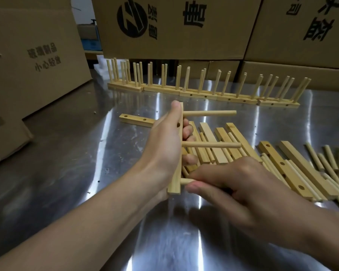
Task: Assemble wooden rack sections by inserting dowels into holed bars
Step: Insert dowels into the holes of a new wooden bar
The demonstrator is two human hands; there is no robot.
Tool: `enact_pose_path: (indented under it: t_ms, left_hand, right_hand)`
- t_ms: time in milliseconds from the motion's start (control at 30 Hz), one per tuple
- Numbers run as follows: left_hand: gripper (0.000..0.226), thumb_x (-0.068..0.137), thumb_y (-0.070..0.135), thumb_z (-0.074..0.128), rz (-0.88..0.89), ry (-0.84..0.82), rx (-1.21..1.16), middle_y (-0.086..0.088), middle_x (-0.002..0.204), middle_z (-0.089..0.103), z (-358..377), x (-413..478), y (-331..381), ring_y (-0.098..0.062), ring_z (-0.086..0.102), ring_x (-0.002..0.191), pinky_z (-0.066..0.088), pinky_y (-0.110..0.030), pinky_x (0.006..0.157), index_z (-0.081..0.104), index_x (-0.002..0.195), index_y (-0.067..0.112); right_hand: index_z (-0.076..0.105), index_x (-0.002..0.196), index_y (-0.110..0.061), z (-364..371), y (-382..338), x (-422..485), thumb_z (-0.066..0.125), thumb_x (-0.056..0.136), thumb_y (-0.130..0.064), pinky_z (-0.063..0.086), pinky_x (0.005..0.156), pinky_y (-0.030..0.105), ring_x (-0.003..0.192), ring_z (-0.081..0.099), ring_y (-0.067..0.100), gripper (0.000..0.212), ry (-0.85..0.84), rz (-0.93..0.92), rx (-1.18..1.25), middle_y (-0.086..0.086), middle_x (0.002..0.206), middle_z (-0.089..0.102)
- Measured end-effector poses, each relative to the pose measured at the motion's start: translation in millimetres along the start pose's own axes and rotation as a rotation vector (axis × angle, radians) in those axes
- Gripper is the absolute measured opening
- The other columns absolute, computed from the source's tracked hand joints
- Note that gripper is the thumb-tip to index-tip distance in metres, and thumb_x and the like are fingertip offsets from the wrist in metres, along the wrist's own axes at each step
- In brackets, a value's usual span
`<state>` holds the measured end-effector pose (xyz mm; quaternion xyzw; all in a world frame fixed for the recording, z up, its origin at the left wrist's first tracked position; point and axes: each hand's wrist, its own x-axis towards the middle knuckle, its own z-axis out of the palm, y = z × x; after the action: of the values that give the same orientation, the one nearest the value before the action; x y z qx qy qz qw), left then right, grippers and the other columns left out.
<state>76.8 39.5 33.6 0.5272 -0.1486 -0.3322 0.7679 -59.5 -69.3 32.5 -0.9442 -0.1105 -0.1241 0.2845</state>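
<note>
Now my left hand (164,141) grips the bar (175,182) upright while my right hand (243,188) pinches the third dowel (185,180); I should push it straight, square to the bar

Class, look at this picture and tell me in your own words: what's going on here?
A person is building a wooden rack section over a metal table. The left hand holds a holed bar on end, with two dowels already sticking out of it. The right hand pinches a third dowel at the bar's near end. To the right lie loose bars and dowels; finished sections stand in a row at the back.
</note>
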Motion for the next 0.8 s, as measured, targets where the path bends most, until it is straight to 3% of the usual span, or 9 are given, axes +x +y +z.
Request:
enact_pose_path:
  t_ms: [167, 233, 300, 367, 467, 533, 667, 733, 800]
  left_hand:
    - [0.045, 0.110, 0.058, 0.042, 0.016, -0.026, -0.004, 0.005, 0.069, 0.041, 9.2, -5.7, -4.7, -0.008, 0.035, 0.055, 0.032, -0.023, 0.042, 0.047, 0.094, 0.016]
    - [0.045, 0.110, 0.059, 0.042, 0.050, -0.037, -0.027, 0.005, 0.071, 0.041, 11.4, -6.1, -2.8, -0.008, 0.036, 0.056, 0.033, -0.023, 0.042, 0.048, 0.095, 0.017]
    - [0.045, 0.110, 0.059, 0.042, 0.093, -0.045, -0.037, 0.005, 0.071, 0.040, 13.1, -6.0, -2.2, -0.007, 0.036, 0.056, 0.033, -0.022, 0.042, 0.049, 0.095, 0.017]
    - [0.045, 0.109, 0.059, 0.043, 0.091, -0.065, -0.027, 0.005, 0.072, 0.040, 12.7, -3.8, -0.7, -0.007, 0.036, 0.057, 0.033, -0.022, 0.043, 0.050, 0.095, 0.017]
    - [0.047, 0.109, 0.061, 0.043, 0.040, -0.118, -0.081, 0.006, 0.070, 0.040, 12.5, -2.4, 1.3, -0.007, 0.035, 0.055, 0.032, -0.021, 0.041, 0.048, 0.092, 0.018]
    - [0.047, 0.108, 0.061, 0.044, 0.054, -0.121, -0.123, 0.006, 0.068, 0.040, 12.8, -3.8, -0.3, -0.006, 0.035, 0.053, 0.031, -0.020, 0.040, 0.048, 0.088, 0.019]
    - [0.048, 0.108, 0.061, 0.044, 0.099, -0.123, -0.179, 0.007, 0.067, 0.041, 14.2, -4.7, -5.2, -0.006, 0.034, 0.053, 0.031, -0.019, 0.040, 0.049, 0.086, 0.019]
    - [0.047, 0.107, 0.062, 0.045, 0.091, -0.151, -0.207, 0.007, 0.068, 0.040, 17.4, -5.4, -7.4, -0.006, 0.033, 0.053, 0.030, -0.019, 0.039, 0.048, 0.087, 0.020]
    - [0.047, 0.106, 0.064, 0.046, 0.038, -0.121, -0.205, 0.007, 0.069, 0.038, 12.9, -10.8, -11.3, -0.007, 0.031, 0.053, 0.029, -0.019, 0.039, 0.046, 0.088, 0.020]
  right_hand:
    - [0.074, 0.090, -0.016, -8.0, 3.5, -1.0, 0.061, 0.108, -0.032, 0.046, 0.075, 0.011, 0.051, 0.048, 0.009, 0.028, -0.060, -0.010, 0.068, -0.005, 0.058, 0.050]
    - [0.074, 0.088, -0.015, -8.1, 5.5, -2.3, 0.060, 0.107, -0.036, 0.050, 0.065, 0.025, 0.049, 0.044, 0.016, 0.032, -0.029, -0.002, 0.096, -0.002, 0.057, 0.047]
    - [0.073, 0.085, -0.017, -6.2, 5.4, -4.0, 0.060, 0.105, -0.037, 0.039, 0.052, 0.028, 0.049, 0.041, 0.018, 0.032, 0.016, 0.000, 0.089, -0.002, 0.057, 0.046]
    - [0.073, 0.081, -0.016, -6.3, 3.8, -2.4, 0.062, 0.105, -0.033, 0.034, 0.053, 0.019, 0.048, 0.038, 0.015, 0.031, 0.026, -0.003, 0.089, -0.004, 0.055, 0.043]
    - [0.074, 0.079, -0.003, -13.1, -2.6, 2.2, 0.066, 0.104, -0.014, 0.034, 0.071, -0.006, 0.048, 0.030, 0.001, 0.029, -0.007, -0.029, 0.053, 0.007, 0.050, 0.041]
    - [0.072, 0.076, -0.002, -16.3, -6.2, 3.4, 0.067, 0.104, -0.010, 0.032, 0.074, -0.009, 0.048, 0.029, -0.002, 0.029, -0.022, -0.022, 0.027, 0.012, 0.049, 0.040]
    - [0.068, 0.072, -0.010, -15.9, -8.2, -3.5, 0.066, 0.105, -0.022, 0.033, 0.059, 0.002, 0.049, 0.029, 0.012, 0.036, -0.034, 0.037, 0.051, 0.005, 0.051, 0.038]
    - [0.069, 0.075, -0.012, -20.5, -8.2, -8.2, 0.064, 0.106, -0.031, 0.027, 0.052, 0.011, 0.050, 0.030, 0.010, 0.036, -0.034, 0.064, 0.017, 0.002, 0.054, 0.038]
    - [0.068, 0.077, -0.017, -18.9, -12.1, -11.1, 0.065, 0.106, -0.033, 0.030, 0.055, 0.011, 0.051, 0.036, 0.007, 0.033, -0.085, 0.077, -0.008, -0.005, 0.055, 0.039]
